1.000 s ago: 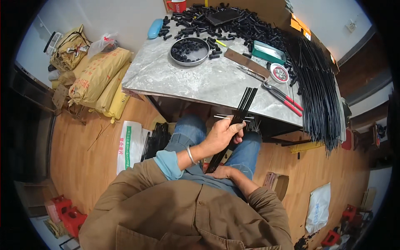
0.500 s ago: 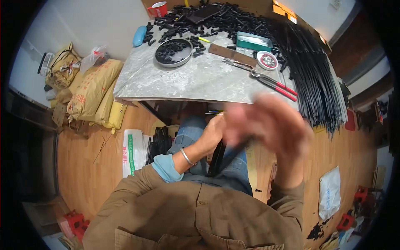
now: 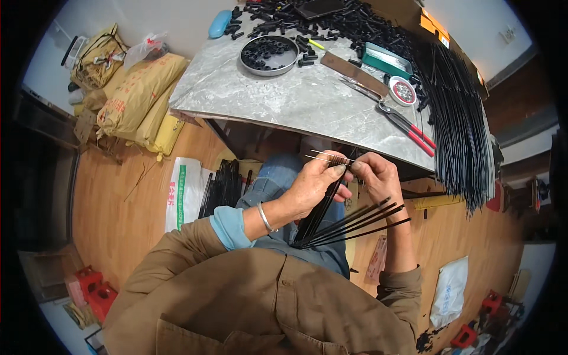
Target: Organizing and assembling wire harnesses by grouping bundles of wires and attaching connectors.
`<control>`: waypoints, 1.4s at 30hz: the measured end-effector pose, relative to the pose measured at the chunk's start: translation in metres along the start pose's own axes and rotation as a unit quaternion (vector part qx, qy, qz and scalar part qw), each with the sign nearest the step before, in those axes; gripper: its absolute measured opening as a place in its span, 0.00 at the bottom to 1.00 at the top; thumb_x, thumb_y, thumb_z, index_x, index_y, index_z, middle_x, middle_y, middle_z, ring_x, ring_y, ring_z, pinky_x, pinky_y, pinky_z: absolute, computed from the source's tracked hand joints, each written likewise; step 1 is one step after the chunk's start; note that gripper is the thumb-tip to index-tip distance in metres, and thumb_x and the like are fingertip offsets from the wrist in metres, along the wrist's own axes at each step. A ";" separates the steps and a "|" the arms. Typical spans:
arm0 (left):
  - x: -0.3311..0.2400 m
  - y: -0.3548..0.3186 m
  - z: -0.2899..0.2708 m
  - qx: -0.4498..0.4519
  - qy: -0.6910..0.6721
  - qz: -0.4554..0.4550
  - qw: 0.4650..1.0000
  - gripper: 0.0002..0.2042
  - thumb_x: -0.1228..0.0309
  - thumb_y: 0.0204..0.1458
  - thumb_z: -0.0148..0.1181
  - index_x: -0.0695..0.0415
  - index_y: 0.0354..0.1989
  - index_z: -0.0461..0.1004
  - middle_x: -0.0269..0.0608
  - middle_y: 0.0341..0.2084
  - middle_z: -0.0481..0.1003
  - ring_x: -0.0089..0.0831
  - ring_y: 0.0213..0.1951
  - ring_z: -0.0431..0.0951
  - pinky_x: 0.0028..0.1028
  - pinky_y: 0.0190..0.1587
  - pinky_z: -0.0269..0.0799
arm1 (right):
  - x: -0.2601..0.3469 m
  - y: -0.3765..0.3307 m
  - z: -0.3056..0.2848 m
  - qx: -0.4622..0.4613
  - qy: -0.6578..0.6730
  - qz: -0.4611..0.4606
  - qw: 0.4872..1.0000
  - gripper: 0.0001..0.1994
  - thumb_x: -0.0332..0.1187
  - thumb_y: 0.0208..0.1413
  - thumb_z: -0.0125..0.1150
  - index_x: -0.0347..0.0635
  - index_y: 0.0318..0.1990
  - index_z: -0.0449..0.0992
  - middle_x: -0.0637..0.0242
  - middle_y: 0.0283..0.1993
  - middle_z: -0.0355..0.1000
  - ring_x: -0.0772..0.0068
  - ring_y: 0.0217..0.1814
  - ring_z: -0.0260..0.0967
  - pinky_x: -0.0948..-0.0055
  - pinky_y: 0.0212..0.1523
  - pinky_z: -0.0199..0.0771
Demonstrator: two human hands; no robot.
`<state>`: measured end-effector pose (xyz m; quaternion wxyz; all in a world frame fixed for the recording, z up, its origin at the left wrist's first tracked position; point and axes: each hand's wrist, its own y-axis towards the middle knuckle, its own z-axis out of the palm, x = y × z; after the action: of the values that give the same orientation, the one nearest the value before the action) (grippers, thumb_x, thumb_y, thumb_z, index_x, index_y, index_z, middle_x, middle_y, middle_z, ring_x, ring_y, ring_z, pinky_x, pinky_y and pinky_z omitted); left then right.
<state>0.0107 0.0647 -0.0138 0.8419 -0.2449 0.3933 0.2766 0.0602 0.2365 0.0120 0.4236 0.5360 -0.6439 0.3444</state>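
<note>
Presently held the black strips (image 3: 320, 212) steeply above the lap, before the front edge of the counter (image 3: 266, 106). Had the left grip (image 3: 318, 182) closed firmly round the bundle, with the thumb laid across near its upper end. Showed thin pale wires (image 3: 320, 153) poking out leftward past the same fingers. Set the right grip (image 3: 378, 173) just beside that upper end, with thumb and fingertips drawn close together; could not tell whether pinched on a strip, a wire or nothing. Fanned several strips out from the lap toward the right wrist. Saw red-handled pliers (image 3: 414, 135) on the counter, near a white bowl (image 3: 393, 96). Noted a round dish (image 3: 269, 72) of black pieces farther left, a green box (image 3: 384, 66) beyond the bowl, heaped bolts (image 3: 355, 25) behind, and long rods (image 3: 461, 133) hanging over the right edge.
</note>
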 end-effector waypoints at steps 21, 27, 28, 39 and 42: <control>0.002 0.008 -0.031 0.039 0.230 0.135 0.963 0.12 0.73 0.58 0.49 0.67 0.44 0.74 0.38 0.52 0.69 0.23 0.51 0.68 0.25 0.56 0.62 | -0.015 0.000 0.032 0.289 0.217 0.074 0.929 0.15 0.28 0.50 0.63 0.37 0.46 0.74 0.75 0.42 0.72 0.80 0.43 0.69 0.76 0.45 0.70; -0.045 0.004 -0.042 0.160 0.058 -0.129 0.977 0.24 0.66 0.61 0.50 0.58 0.64 0.58 0.30 0.27 0.71 0.13 0.18 0.64 0.16 0.18 0.59 | -0.022 -0.017 0.078 0.103 0.492 0.182 0.845 0.17 0.34 0.57 0.58 0.31 0.50 0.70 0.54 0.43 0.73 0.57 0.45 0.75 0.59 0.48 0.77; -0.042 0.016 -0.054 0.163 0.105 -0.082 0.978 0.25 0.65 0.61 0.50 0.57 0.66 0.56 0.31 0.30 0.71 0.14 0.20 0.67 0.16 0.21 0.62 | -0.024 -0.017 0.077 0.123 0.490 0.174 0.845 0.21 0.38 0.58 0.59 0.29 0.51 0.67 0.47 0.44 0.73 0.49 0.44 0.75 0.51 0.47 0.78; -0.204 0.251 -0.070 -0.075 0.428 0.172 0.884 0.11 0.68 0.52 0.59 0.64 0.37 0.78 0.33 0.20 0.74 0.17 0.16 0.69 0.20 0.18 0.65 | -0.041 0.001 0.079 0.080 0.565 0.214 0.793 0.17 0.31 0.61 0.53 0.27 0.52 0.67 0.41 0.48 0.71 0.48 0.48 0.73 0.54 0.51 0.76; -0.199 0.332 -0.086 -0.111 0.531 0.272 0.795 0.10 0.68 0.46 0.62 0.61 0.34 0.80 0.42 0.25 0.79 0.29 0.22 0.77 0.28 0.28 0.73 | -0.043 0.008 0.074 0.065 0.558 0.241 0.791 0.17 0.30 0.60 0.53 0.26 0.52 0.66 0.40 0.48 0.70 0.47 0.48 0.73 0.54 0.51 0.76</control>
<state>-0.3604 0.1978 0.0308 0.3582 -0.3277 0.7955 0.3627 0.0426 0.1890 -0.0573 0.5766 0.1045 -0.3798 0.7158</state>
